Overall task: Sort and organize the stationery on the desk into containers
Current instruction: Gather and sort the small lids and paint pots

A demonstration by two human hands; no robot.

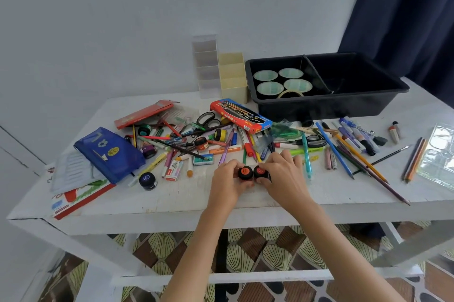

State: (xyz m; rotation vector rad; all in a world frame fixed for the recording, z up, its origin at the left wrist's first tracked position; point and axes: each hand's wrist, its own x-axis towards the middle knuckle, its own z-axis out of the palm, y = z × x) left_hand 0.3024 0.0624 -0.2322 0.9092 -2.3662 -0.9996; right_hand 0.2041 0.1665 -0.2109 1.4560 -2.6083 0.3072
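Left hand (227, 180) pinches left jar (245, 172), right hand (282, 175) right jar (260, 172) (lids up); carry level to one-o'clock tray (324, 107).

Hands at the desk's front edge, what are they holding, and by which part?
The left hand holds one orange-topped jar by its sides; the right hand holds a second orange-topped jar the same way.
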